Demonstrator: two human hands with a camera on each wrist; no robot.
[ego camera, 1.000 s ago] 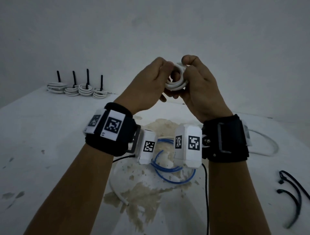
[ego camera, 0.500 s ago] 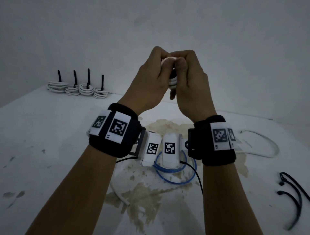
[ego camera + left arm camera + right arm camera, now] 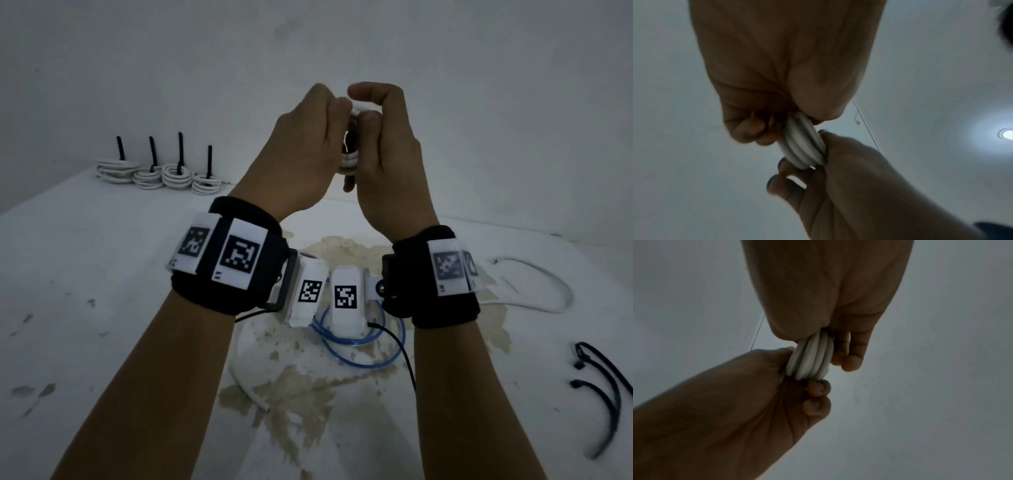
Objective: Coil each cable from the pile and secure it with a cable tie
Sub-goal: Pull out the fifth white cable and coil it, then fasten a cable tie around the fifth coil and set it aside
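Observation:
Both hands are raised above the table and hold one white cable coil (image 3: pixel 350 161) between them. My left hand (image 3: pixel 308 150) grips its left side, my right hand (image 3: pixel 380 147) grips its right side with the thumb arched over the top. The coil's stacked turns (image 3: pixel 803 144) show edge-on in the left wrist view, and again as a coil (image 3: pixel 812 356) pinched between both hands in the right wrist view. Something dark shows at the coil's middle; I cannot tell if it is a tie.
Several tied white coils (image 3: pixel 161 174) with upright black tie tails stand at the back left of the white table (image 3: pixel 85 274). A blue cable (image 3: pixel 359 346) and loose white cables (image 3: pixel 548 291) lie below my wrists. Black cable ties (image 3: pixel 603 387) lie at the right.
The hands turned from showing the coil's open face to edge-on and closed together around it. My right thumb has since lifted and arched over the coil's top.

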